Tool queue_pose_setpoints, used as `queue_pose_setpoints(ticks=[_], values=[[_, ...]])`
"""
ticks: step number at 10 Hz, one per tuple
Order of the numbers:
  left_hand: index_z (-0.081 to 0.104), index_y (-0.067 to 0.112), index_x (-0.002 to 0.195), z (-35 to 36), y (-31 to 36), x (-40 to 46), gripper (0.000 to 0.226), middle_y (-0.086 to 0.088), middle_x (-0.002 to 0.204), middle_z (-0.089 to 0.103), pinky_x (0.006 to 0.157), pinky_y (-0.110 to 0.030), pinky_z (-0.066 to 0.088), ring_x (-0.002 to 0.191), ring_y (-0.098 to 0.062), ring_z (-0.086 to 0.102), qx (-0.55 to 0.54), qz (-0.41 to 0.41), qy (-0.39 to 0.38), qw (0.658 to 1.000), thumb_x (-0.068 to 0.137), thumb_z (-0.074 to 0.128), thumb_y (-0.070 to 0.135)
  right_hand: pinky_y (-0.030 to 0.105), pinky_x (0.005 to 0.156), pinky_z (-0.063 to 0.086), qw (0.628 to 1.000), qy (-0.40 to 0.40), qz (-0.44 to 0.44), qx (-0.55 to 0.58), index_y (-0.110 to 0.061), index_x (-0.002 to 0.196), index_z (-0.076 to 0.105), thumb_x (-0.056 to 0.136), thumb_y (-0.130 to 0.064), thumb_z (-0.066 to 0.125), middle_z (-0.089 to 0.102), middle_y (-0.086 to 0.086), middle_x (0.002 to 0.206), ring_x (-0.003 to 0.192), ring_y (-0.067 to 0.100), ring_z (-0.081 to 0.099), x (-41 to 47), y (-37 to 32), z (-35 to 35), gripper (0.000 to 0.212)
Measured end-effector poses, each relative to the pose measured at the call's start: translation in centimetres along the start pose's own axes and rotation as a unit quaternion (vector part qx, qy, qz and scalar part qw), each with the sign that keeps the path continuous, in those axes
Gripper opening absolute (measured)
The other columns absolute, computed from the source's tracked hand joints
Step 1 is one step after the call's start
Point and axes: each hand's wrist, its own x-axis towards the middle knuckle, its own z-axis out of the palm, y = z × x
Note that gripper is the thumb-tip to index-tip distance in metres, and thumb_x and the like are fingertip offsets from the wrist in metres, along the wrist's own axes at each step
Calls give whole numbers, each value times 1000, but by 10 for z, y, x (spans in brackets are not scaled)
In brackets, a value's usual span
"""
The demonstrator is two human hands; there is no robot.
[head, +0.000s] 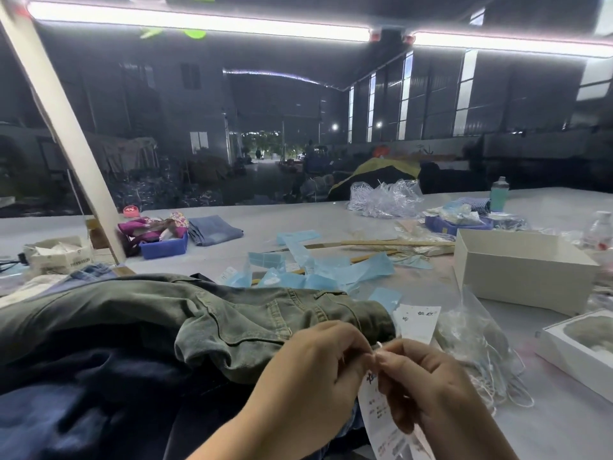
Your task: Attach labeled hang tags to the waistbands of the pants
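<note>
My left hand (pixel 318 376) and right hand (pixel 428 386) meet fingertip to fingertip, both pinching a thin white string (pixel 379 345) between them. I judge this grip is for threading or knotting the loop, which needs tension from both sides. A white tag (pixel 381 423) hangs below my fingers, printed side up, so the label stays readable. Just beyond my left hand lie the green pants (pixel 232 313), waistband end turned toward my hands to keep the attachment point in reach. More tags (pixel 418 322) lie just beyond my right hand, ready for pickup. A bag of strings (pixel 481 346) lies right of my right hand. Blue paper (pixel 318 277) is scattered farther out, and a white box (pixel 517 270) stands far right.
</note>
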Motion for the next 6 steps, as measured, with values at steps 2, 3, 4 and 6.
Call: queue_pose_setpoints(ticks=[2, 3, 4, 6], values=[[56, 29, 90, -10, 6, 24, 9, 15, 88, 57, 65, -21, 44, 77, -4, 49, 100, 29, 76, 992, 91, 49, 33, 14, 55, 44, 937, 131, -235, -222, -40, 83, 67, 77, -35, 59, 62, -7, 75, 67, 9, 60, 3, -9, 20, 12], [53, 30, 106, -10, -8, 20, 14, 13, 107, 55, 87, -26, 42, 99, -8, 45, 162, 11, 35, 986, 97, 46, 36, 15, 68, 43, 889, 92, -253, -370, -29, 91, 69, 77, -17, 61, 56, -14, 86, 81, 7, 56, 12, 0, 19, 20], [30, 41, 139, -2, -25, 0, 47, 18, 143, 39, 110, -30, 27, 129, -10, 34, 212, -25, -46, 976, 94, 42, 47, 10, 70, 41, 879, 55, -198, -430, -23, 93, 71, 78, -7, 67, 53, -11, 90, 82, 6, 54, 14, 13, 16, 23], [76, 32, 107, 8, -24, -46, 54, 5, 115, 72, 91, -24, 49, 105, -12, 69, 251, 9, 17, 968, 57, 68, 51, 11, 59, 46, 931, 73, -184, -307, -29, 78, 73, 76, -9, 75, 66, -6, 72, 69, 4, 60, 3, -12, 15, 20]])
